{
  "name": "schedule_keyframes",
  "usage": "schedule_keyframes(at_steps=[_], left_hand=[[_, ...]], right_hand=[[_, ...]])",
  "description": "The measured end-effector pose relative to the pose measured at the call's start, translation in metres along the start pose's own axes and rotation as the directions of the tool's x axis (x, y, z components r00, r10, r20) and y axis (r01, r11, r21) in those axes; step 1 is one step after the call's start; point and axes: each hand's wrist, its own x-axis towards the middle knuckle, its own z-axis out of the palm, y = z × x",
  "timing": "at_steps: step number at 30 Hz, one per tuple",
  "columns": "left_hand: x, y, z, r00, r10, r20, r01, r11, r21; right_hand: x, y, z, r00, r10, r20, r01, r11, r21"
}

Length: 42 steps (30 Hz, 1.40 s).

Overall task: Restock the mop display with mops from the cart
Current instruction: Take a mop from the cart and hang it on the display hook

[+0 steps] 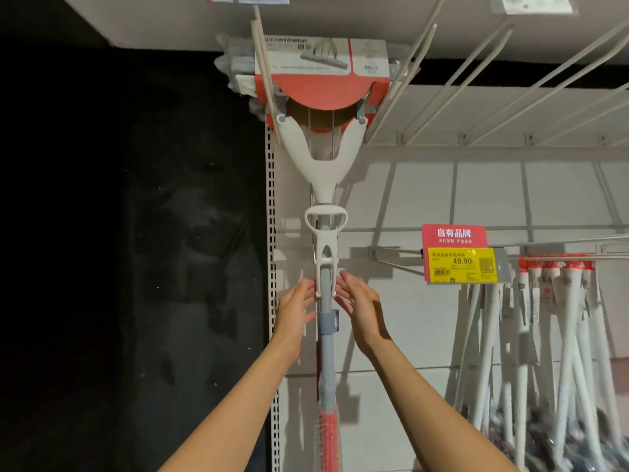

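A sponge mop (pixel 325 185) hangs head-up on the display wall (pixel 408 318), near its left edge. The left hand (pixel 295 310) and right hand (pixel 360 306) flank its grey shaft, fingers extended. A yellow price tag (pixel 459 265) sits rightward, above hanging white-handled mops (pixel 558 352).

I am looking at a white display wall (pixel 408 318) with a slotted upright (pixel 272 233) running down its left edge. White wire hooks (pixel 459 73) are jutting out from it up top. One mop (pixel 325 185) is hanging head-up from the leftmost hooks. A bundle of white-handled mops (pixel 558 335) is hanging from a lower hook at right, behind a yellow price tag (pixel 459 265).
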Motion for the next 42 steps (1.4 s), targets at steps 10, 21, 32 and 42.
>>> schedule_keyframes(at_steps=[10, 21, 32, 42], left_hand=[[-0.03, -0.076, -0.014, 0.984, -0.179, 0.009, 0.174, 0.967, 0.186], [-0.03, -0.112, -0.018, 0.982, -0.191, 0.01, 0.187, 0.968, 0.165], [0.013, -0.135, -0.014, 0.977, -0.213, -0.003, 0.212, 0.967, 0.145], [0.048, -0.152, -0.019, 0.973, -0.23, -0.025, 0.23, 0.95, 0.213]], right_hand=[[-0.01, 0.037, -0.018, 0.996, 0.035, 0.087, -0.009, 0.96, -0.28], [-0.003, 0.042, -0.022, 0.985, 0.067, 0.159, -0.02, 0.96, -0.279], [0.027, 0.065, -0.02, 0.99, -0.021, 0.14, 0.055, 0.968, -0.247], [0.058, 0.088, -0.015, 0.998, 0.059, 0.022, -0.048, 0.938, -0.343]])
